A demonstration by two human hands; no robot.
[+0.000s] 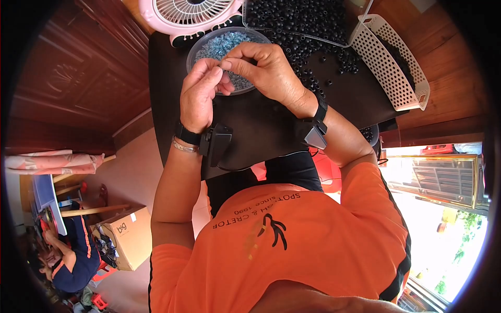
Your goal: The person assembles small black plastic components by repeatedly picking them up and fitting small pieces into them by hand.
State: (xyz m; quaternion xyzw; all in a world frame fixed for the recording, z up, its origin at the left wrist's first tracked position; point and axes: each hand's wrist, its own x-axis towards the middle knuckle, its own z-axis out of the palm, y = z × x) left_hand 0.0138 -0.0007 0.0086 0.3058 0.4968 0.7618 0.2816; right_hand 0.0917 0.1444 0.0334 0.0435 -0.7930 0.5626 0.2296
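My left hand [201, 94] and my right hand [263, 68] meet fingertip to fingertip above a round clear bowl [197, 49] filled with small blue-grey pieces. Both pinch something very small between thumb and forefinger; the piece itself is too small to make out. Each wrist wears a black strap with a small device. Loose black beads [308, 57] lie scattered on the black tabletop [255, 125] just right of my right hand.
A pink desk fan [188, 15] stands behind the bowl. A clear tray of black beads [302, 18] sits at the back, a white perforated basket [391, 60] to the right. Another person [73, 255] sits low at the left by a cardboard box [128, 235].
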